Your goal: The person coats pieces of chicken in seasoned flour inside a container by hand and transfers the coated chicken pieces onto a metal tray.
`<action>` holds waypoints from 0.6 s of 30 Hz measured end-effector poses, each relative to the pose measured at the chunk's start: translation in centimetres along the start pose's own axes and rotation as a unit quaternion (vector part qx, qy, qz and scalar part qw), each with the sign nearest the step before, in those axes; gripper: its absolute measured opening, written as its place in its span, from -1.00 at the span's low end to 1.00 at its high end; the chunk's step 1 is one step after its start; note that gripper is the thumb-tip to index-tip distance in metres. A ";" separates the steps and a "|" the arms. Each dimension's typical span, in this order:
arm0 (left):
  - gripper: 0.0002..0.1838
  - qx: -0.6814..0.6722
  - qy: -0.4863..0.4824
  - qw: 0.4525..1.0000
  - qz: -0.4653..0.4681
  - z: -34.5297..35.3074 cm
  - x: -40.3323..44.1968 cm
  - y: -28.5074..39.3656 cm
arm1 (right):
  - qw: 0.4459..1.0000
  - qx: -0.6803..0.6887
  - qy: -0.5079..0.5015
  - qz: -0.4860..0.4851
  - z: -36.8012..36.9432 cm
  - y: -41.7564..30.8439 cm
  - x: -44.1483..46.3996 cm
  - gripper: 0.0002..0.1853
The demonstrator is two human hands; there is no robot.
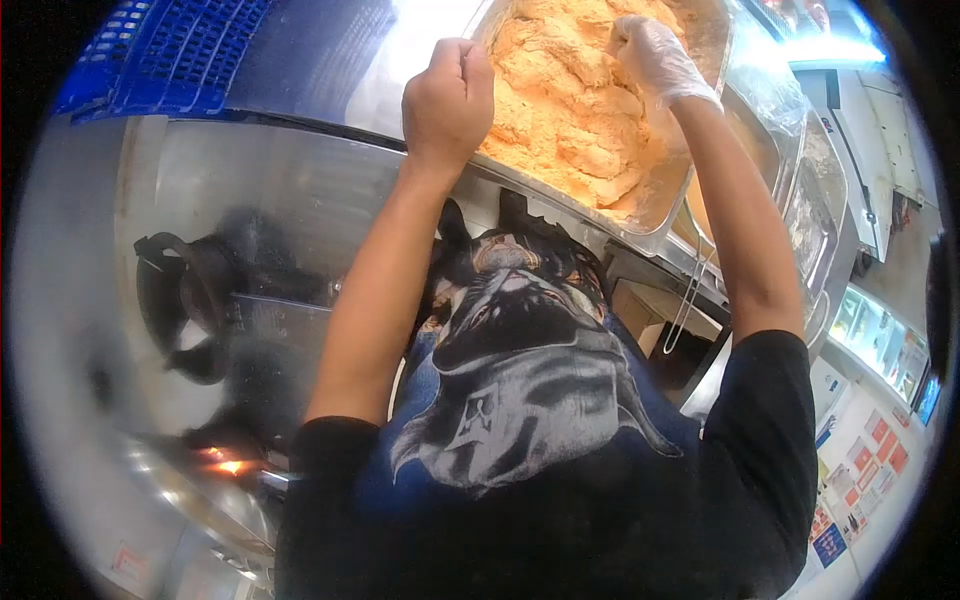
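Note:
A deep metal tray (660,225) at the top of the view holds a thick, lumpy orange coating mix (570,110). My left hand (450,100) is bare and closed in a fist at the tray's left edge; its fingertips are hidden, so whether it grips the rim does not show. Over the right part of the mix is my right hand (655,62), in a clear plastic glove (668,70). Its fingers are curled in, and anything inside them is out of sight.
A blue plastic basket (165,55) stands at upper left on the steel counter (300,70). More metal trays (810,215) sit to the right, with a wire handle (685,305) hanging below. A black pan (185,300) and a burner flame (230,466) are at lower left.

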State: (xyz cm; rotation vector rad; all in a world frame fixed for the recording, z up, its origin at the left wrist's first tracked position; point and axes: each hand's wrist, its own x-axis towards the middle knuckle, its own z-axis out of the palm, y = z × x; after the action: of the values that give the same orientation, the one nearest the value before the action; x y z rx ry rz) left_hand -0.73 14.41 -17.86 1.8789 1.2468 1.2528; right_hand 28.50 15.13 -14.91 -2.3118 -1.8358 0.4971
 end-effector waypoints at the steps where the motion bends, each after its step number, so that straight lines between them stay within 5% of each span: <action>1: -0.75 0.004 -0.003 1.000 -0.003 0.0 0.0 -0.1 | 0.999 0.026 0.003 0.023 0.0 -0.2 -0.3 -0.77; 5: -0.72 0.010 0.001 1.000 0.003 0.0 -0.1 -0.4 | 0.995 0.036 0.011 -0.090 -1.4 -4.0 -3.7 -0.76; 9: -0.72 0.017 -0.008 1.000 0.012 0.0 -0.2 -0.5 | 0.983 -0.092 -0.107 -0.115 0.0 -6.3 -6.7 -0.71; 11: -0.73 0.024 -0.010 1.000 0.013 -0.1 -0.1 -0.5 | 0.943 -0.198 -0.259 -0.061 -0.1 -8.0 -9.4 -0.70; 15: -0.73 0.018 -0.019 1.000 0.012 -0.1 -0.3 -0.4 | 0.973 -0.177 -0.118 -0.087 4.4 -3.3 -11.3 -0.66; 18: -0.73 0.016 -0.021 1.000 0.010 -0.1 -0.3 -0.5 | 0.994 -0.079 -0.081 0.009 4.2 -2.5 -11.5 -0.68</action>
State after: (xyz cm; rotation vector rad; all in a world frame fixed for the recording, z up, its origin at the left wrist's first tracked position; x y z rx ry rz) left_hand -1.09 14.35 -18.37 1.9353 1.2358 1.2045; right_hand 22.48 4.20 -16.12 -2.4571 -1.9976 0.5778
